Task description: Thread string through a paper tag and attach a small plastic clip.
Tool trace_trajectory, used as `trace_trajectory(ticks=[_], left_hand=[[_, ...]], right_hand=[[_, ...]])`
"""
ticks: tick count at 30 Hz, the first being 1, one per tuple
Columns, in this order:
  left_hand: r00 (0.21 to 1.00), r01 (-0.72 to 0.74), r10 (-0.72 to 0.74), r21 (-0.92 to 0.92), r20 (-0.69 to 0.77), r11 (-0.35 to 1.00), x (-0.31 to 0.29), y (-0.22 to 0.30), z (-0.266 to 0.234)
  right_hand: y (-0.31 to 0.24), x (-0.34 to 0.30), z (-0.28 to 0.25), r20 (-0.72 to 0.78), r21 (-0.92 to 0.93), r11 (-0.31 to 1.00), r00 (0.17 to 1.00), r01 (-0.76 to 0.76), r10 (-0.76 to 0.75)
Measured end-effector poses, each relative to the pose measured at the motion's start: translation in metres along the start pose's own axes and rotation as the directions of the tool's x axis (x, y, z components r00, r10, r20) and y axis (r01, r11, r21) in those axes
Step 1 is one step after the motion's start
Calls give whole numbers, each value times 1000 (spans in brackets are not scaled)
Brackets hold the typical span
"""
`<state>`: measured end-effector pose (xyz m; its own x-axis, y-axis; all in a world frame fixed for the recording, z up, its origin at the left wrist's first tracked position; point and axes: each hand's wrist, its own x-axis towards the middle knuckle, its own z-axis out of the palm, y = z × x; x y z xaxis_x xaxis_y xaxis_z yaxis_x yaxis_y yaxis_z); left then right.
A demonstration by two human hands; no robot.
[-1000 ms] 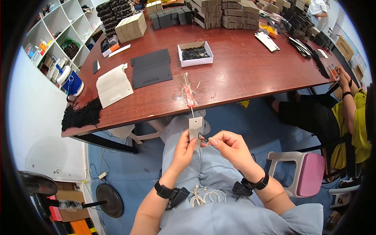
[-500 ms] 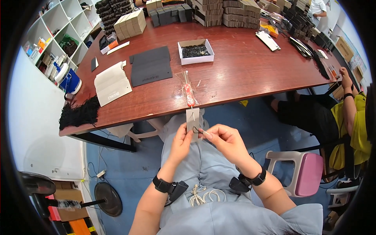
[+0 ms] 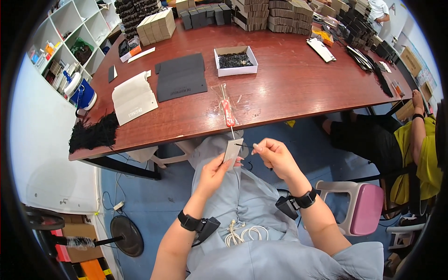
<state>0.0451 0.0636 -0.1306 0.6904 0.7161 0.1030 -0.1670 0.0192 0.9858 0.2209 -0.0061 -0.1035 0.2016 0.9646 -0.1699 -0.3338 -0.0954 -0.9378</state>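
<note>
My left hand [image 3: 212, 173] pinches a small grey-beige hang tag [image 3: 232, 154] by its lower part, tilted above my lap. From a hole near the tag's top, a short black cord [image 3: 245, 146] runs taut to my right hand [image 3: 275, 154], whose thumb and forefinger are closed on it. Just beyond the tag, a red-handled hook tool [image 3: 227, 113] lies taped to the table edge. Its thin metal shaft points toward me and ends close behind the tag; its tip is hidden.
On the red-brown table [image 3: 172, 119] stand a white box [image 3: 237, 71] of black pieces, a dark grey sheet [image 3: 181, 77], a beige sheet [image 3: 134, 98] and black cords [image 3: 94, 134]. Card stacks [image 3: 156, 29] line the back. A pink-topped stool [image 3: 367, 207] and a seated person [image 3: 410, 149] are at right.
The tag has come off the hook's shaft and tilted to the right. My right hand has moved right and slightly up, drawing the black cord out from the tag.
</note>
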Motion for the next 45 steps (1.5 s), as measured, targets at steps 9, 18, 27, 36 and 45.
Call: trace_trajectory(ticks=[9, 18, 27, 36, 45], left_hand=[[990, -14, -21, 255, 137, 967, -27, -10, 0], [994, -22, 0, 202, 109, 979, -36, -5, 3], [979, 125, -126, 15, 158, 992, -42, 4, 3], [956, 239, -204, -155, 211, 959, -47, 9, -1], [950, 262, -219, -189, 221, 946, -50, 24, 4]], right_hand=[[-13, -6, 4, 156, -38, 997, 985, -66, 71], [-20, 15, 23, 258, -222, 958, 959, 180, -120], [-43, 0, 11, 94, 138, 964, 965, 229, -243], [-51, -8, -1, -116, -165, 907, 905, 388, -409], [-60, -14, -4, -22, 586, 799, 988, 135, -151]])
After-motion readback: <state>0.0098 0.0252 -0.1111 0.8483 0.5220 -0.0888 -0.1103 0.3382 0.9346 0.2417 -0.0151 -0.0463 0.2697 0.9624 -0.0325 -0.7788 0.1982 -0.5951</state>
